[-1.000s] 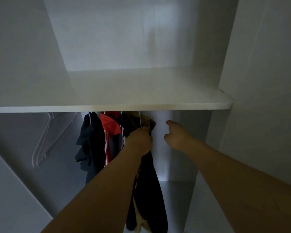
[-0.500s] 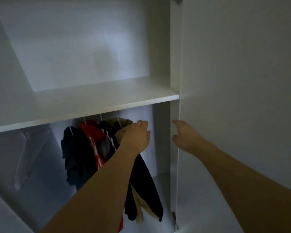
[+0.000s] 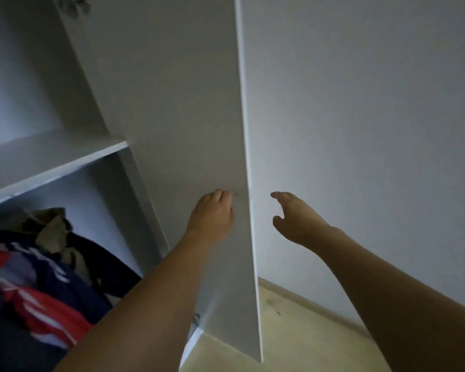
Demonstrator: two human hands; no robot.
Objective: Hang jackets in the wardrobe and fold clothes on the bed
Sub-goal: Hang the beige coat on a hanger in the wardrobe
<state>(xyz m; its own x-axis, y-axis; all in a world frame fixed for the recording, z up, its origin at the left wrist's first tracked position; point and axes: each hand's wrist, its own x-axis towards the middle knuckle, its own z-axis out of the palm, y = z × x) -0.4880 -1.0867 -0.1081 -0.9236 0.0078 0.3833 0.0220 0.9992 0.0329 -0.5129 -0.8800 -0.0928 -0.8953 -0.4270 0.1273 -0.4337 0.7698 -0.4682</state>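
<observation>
The white wardrobe's open door (image 3: 188, 130) stands edge-on in the middle of the view. My left hand (image 3: 212, 213) lies against the door's inner face near its free edge, holding nothing, its fingertips hard to make out. My right hand (image 3: 293, 216) hovers just past the door's edge, fingers loosely spread and empty. At lower left, inside the wardrobe, hang several jackets (image 3: 38, 277) in dark blue, red with white stripes, and tan. The rail and hangers are hidden under the shelf (image 3: 51, 159).
A plain grey wall (image 3: 360, 130) fills the right side. Pale wooden floor (image 3: 293, 331) with a skirting board shows at lower right. A metal hinge (image 3: 196, 318) sits low on the door, and another fitting (image 3: 73, 6) at top left.
My view has swung right, away from the hanging jackets. My left hand has let go of the dark jacket and moved to the door. My right hand has shifted beyond the door's edge.
</observation>
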